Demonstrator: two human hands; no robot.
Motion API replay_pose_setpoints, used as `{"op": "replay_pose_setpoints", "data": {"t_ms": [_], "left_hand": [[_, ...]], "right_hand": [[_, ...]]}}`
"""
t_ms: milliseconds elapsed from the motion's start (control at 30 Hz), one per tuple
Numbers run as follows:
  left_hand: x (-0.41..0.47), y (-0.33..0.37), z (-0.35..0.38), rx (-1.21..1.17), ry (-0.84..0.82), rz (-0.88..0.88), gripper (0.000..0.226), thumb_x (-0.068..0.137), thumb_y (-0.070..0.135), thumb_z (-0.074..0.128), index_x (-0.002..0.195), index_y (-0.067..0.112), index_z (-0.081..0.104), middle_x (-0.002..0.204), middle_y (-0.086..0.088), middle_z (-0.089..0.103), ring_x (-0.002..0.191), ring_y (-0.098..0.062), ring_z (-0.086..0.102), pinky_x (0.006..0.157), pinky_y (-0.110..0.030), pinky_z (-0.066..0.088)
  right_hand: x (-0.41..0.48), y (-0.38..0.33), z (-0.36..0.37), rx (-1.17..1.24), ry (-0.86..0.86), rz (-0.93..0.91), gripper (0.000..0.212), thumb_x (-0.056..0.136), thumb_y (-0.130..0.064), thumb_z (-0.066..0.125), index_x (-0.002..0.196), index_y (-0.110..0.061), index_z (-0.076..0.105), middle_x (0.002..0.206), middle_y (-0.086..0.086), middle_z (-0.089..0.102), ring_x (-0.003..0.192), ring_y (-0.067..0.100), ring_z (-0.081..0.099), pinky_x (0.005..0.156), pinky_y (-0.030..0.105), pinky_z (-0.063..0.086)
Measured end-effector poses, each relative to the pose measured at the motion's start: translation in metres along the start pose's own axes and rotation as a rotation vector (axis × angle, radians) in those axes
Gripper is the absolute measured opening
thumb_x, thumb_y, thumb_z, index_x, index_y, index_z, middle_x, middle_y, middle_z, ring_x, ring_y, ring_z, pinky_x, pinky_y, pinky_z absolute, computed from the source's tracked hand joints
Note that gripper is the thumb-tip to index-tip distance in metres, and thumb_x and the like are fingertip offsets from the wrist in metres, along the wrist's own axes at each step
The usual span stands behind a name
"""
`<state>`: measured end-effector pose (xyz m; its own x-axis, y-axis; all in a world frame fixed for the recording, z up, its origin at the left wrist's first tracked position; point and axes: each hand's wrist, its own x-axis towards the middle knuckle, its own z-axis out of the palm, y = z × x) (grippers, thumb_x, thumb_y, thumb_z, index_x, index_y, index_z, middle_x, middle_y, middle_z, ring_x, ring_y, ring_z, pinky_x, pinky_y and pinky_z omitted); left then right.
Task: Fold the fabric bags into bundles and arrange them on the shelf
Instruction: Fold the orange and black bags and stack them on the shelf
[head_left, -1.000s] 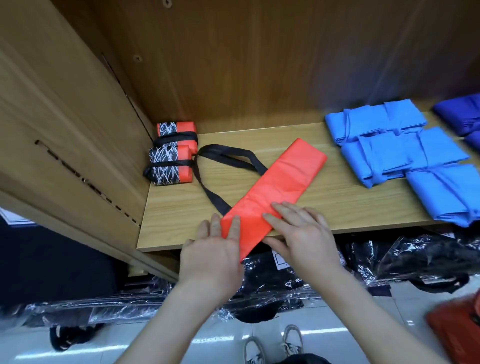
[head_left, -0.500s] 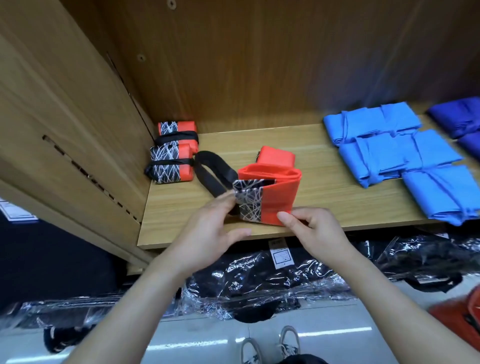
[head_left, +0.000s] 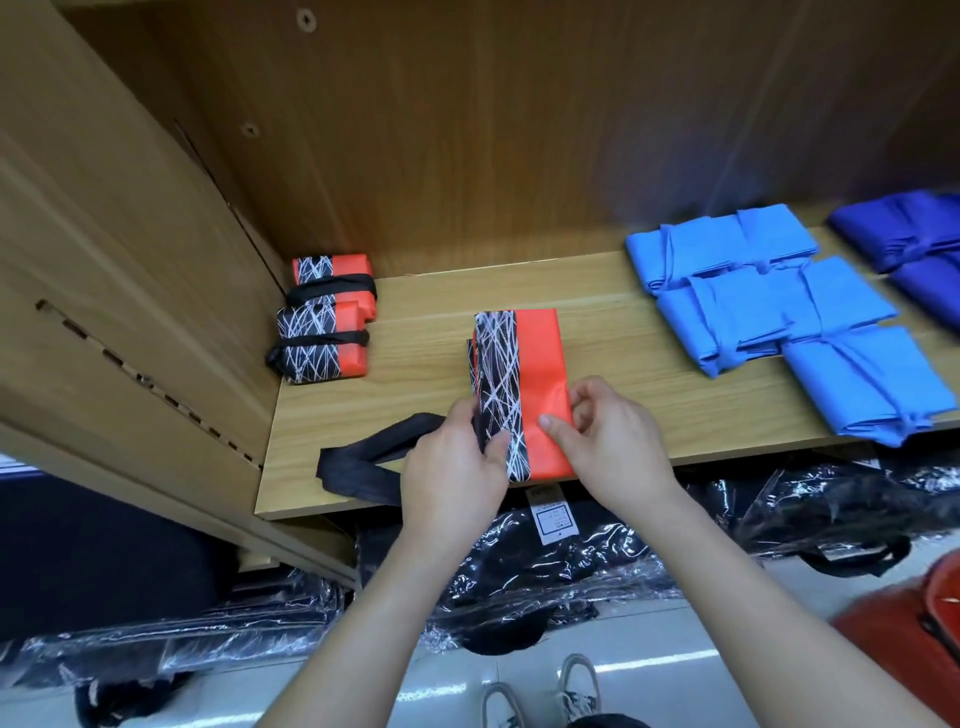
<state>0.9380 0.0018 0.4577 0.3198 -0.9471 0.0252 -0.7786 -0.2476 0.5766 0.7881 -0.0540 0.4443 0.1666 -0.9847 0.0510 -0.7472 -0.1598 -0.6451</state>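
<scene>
Head view, looking down at the wooden shelf (head_left: 649, 364). The orange bag (head_left: 537, 364) is folded into a chunky rectangle and lies near the front edge of the shelf, about the middle, with its black-and-white scribble-pattern strip running along its left side.

The left hand (head_left: 452, 467) has its fingers (head_left: 496, 444) curled round the bag's near left corner, thumb on top of the patterned strip. The right hand (head_left: 613, 447) pinches the near right corner, thumb pressed on the orange fabric and the other fingers (head_left: 589, 402) bent round the edge, which looks a bit crumpled there.

The bag's black strap (head_left: 363, 467) trails off to the left, flat on the shelf, running under the left hand.

Back left against the side panel sit two orange bundles (head_left: 332, 322), each tied with its black strap, one behind the other and touching. On the right are light blue bundles (head_left: 779, 301), with dark blue bundles (head_left: 914, 244) further right.

Below the shelf there's black stuff in shiny plastic wrap (head_left: 571, 571), plus the person's shoes (head_left: 535, 691) on the floor.
</scene>
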Motion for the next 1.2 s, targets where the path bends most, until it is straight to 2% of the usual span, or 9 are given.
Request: {"op": "replay_pose_setpoints", "data": {"t_ms": [200, 300, 400, 533, 633, 733, 900, 1033, 1200], "left_hand": [[-0.005, 0.002, -0.004, 0.071, 0.022, -0.016, 0.057, 0.093, 0.047, 0.056, 0.143, 0.029, 0.036, 0.062, 0.008, 0.058, 0.072, -0.021, 0.063, 0.061, -0.030, 0.039], [-0.001, -0.002, -0.021, 0.030, -0.016, -0.034, 0.047, 0.087, 0.051, 0.064, 0.130, 0.036, 0.054, 0.076, 0.008, 0.068, 0.088, -0.020, 0.067, 0.069, -0.029, 0.045], [0.003, -0.022, -0.041, 0.076, 0.031, 0.001, 0.020, 0.085, 0.043, 0.070, 0.103, 0.034, 0.071, 0.078, 0.013, 0.063, 0.072, -0.016, 0.064, 0.061, -0.026, 0.040], [0.000, -0.047, -0.059, 0.341, 0.306, 0.326, 0.014, 0.083, 0.020, 0.073, 0.097, 0.021, 0.075, 0.096, 0.001, 0.062, 0.095, -0.027, 0.057, 0.078, -0.042, 0.042], [-0.003, -0.039, -0.040, 0.446, 0.122, 0.660, 0.039, 0.078, 0.038, 0.075, 0.112, 0.019, 0.071, 0.128, -0.004, 0.062, 0.121, -0.027, 0.057, 0.099, -0.047, 0.046], [-0.001, -0.033, -0.006, 0.594, -0.130, 0.626, 0.085, 0.067, 0.058, 0.078, 0.136, 0.012, 0.055, 0.147, -0.009, 0.048, 0.136, -0.024, 0.044, 0.109, -0.045, 0.036], [0.005, -0.032, 0.003, 0.512, -0.124, 0.610, 0.074, 0.072, 0.049, 0.078, 0.132, 0.009, 0.059, 0.139, -0.009, 0.056, 0.128, -0.023, 0.054, 0.102, -0.038, 0.045], [-0.003, -0.033, 0.001, 0.489, -0.190, 0.660, 0.076, 0.055, 0.023, 0.084, 0.126, 0.009, 0.063, 0.129, -0.010, 0.064, 0.117, -0.024, 0.062, 0.089, -0.037, 0.056], [-0.006, -0.031, -0.017, 0.327, -0.236, 0.617, 0.075, 0.062, 0.003, 0.070, 0.134, 0.022, 0.057, 0.133, 0.005, 0.061, 0.121, -0.015, 0.057, 0.097, -0.029, 0.050]], "right_hand": [[0.009, -0.006, 0.002, -0.254, -0.064, -0.012, 0.032, 0.091, -0.050, 0.059, 0.093, -0.018, 0.053, 0.083, 0.002, 0.067, 0.084, 0.030, 0.063, 0.069, 0.037, 0.048], [0.010, -0.010, 0.001, -0.301, -0.091, 0.006, 0.034, 0.090, -0.051, 0.059, 0.097, -0.017, 0.055, 0.089, 0.003, 0.067, 0.089, 0.031, 0.063, 0.073, 0.037, 0.049], [0.011, -0.014, 0.000, -0.321, -0.106, 0.014, 0.034, 0.091, -0.049, 0.059, 0.098, -0.016, 0.055, 0.092, 0.004, 0.067, 0.089, 0.031, 0.063, 0.072, 0.036, 0.048], [0.012, -0.017, -0.002, -0.328, -0.128, 0.023, 0.033, 0.091, -0.048, 0.060, 0.098, -0.017, 0.055, 0.094, 0.004, 0.068, 0.091, 0.031, 0.063, 0.069, 0.034, 0.043], [0.015, -0.020, -0.005, -0.308, -0.157, 0.040, 0.032, 0.089, -0.048, 0.063, 0.096, -0.018, 0.057, 0.094, 0.004, 0.068, 0.091, 0.030, 0.063, 0.071, 0.034, 0.045], [0.018, -0.021, -0.011, -0.281, -0.211, 0.078, 0.028, 0.086, -0.048, 0.068, 0.089, -0.022, 0.057, 0.095, 0.004, 0.068, 0.093, 0.030, 0.062, 0.072, 0.033, 0.045], [0.019, -0.023, -0.019, -0.396, -0.179, -0.062, 0.047, 0.084, -0.043, 0.070, 0.119, -0.022, 0.048, 0.122, 0.006, 0.051, 0.109, 0.029, 0.055, 0.081, 0.038, 0.046], [0.036, -0.025, -0.011, -0.337, -0.245, -0.327, 0.078, 0.088, -0.052, 0.061, 0.151, -0.032, 0.020, 0.160, 0.002, 0.014, 0.147, 0.023, 0.015, 0.113, 0.044, 0.028], [0.050, -0.009, 0.000, -0.242, -0.325, -0.254, 0.087, 0.077, -0.061, 0.067, 0.149, -0.025, 0.033, 0.149, -0.005, 0.040, 0.137, 0.020, 0.035, 0.111, 0.038, 0.031]]}}
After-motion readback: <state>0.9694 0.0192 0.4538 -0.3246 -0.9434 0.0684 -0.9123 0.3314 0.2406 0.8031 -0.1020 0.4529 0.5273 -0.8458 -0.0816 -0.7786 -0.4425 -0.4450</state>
